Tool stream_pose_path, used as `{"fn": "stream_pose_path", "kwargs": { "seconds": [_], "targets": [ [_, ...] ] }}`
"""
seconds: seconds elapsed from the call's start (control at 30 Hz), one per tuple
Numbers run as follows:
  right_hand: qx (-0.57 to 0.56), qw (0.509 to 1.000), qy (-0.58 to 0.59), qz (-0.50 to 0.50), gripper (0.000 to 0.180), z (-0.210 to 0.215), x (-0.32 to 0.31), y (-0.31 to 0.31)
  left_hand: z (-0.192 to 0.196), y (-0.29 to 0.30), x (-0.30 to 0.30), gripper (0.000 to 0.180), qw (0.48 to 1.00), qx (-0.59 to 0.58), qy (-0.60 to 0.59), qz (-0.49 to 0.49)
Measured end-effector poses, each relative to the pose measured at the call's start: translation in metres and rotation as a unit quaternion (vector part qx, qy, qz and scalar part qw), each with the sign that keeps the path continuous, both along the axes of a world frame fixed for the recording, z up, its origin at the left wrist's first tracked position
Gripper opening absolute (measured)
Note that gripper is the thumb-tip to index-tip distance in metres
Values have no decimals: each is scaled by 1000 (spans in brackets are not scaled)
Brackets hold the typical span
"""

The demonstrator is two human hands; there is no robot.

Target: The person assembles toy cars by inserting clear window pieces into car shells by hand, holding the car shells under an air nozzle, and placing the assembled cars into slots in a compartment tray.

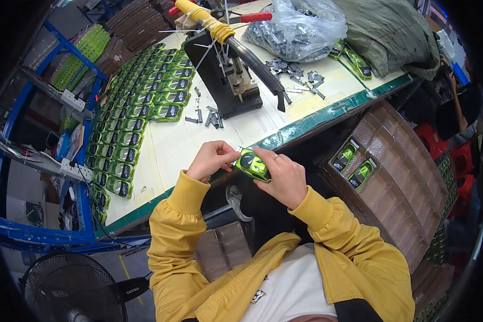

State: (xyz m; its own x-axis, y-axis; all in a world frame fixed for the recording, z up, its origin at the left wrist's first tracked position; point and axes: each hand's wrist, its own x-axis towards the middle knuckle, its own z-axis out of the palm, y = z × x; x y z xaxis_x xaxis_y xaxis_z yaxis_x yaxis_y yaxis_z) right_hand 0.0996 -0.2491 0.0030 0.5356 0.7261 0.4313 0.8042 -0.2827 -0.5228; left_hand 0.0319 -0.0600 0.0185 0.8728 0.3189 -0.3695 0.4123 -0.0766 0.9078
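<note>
Just off the table's front edge, my right hand (285, 178) grips a shiny green and black toy car body (254, 166), thumb and fingers wrapped round its sides. At the car body's left end, my left hand (213, 160) is closed in a pinch; what sits between its fingertips is too small to make out. Rows of similar green toy car bodies (124, 139) cover the left side of the table. Small grey metal pieces (213, 118) lie loose near the press.
A black hand press (222, 75) with a yellow-wrapped lever stands mid-table. Behind it lie a clear bag of metal pieces (298, 32) and a green sack (386, 32). At right, a brown divided tray (397, 177) holds two car bodies. A fan (72, 290) stands lower left.
</note>
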Motion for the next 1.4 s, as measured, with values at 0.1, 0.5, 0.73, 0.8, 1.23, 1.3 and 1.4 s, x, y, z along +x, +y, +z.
{"fn": "stream_pose_path", "kwargs": {
  "seconds": [0.1, 0.5, 0.73, 0.8, 1.23, 1.3, 1.4],
  "targets": [
    [-25, 997, -61, 33, 71, 15, 0, 2, -5, 2, 0, 16, 999, 40, -34, -8],
    [-122, 979, -143, 74, 65, 13, -3, 10, -28, -13, -17, 12, 985, 13, -161, 62],
    [-105, 985, -119, 72, 53, 16, 0, 4, 7, 34, 8, 17, 975, 18, -187, 122],
    [-73, 993, -23, 87, 52, 18, 1, -1, 3, 56, 19, 16, 956, 44, -230, 176],
    [368, 248, 869, 219, 33, 30, 48, -24, -40, 83, 45, 11, 921, 88, -297, 235],
    [378, 231, 866, 232, 33, 38, 47, -21, -40, 82, 45, 11, 924, 89, -289, 234],
    [378, 212, 869, 237, 34, 50, 42, -19, -38, 81, 44, 11, 929, 84, -277, 232]
  ]
}}
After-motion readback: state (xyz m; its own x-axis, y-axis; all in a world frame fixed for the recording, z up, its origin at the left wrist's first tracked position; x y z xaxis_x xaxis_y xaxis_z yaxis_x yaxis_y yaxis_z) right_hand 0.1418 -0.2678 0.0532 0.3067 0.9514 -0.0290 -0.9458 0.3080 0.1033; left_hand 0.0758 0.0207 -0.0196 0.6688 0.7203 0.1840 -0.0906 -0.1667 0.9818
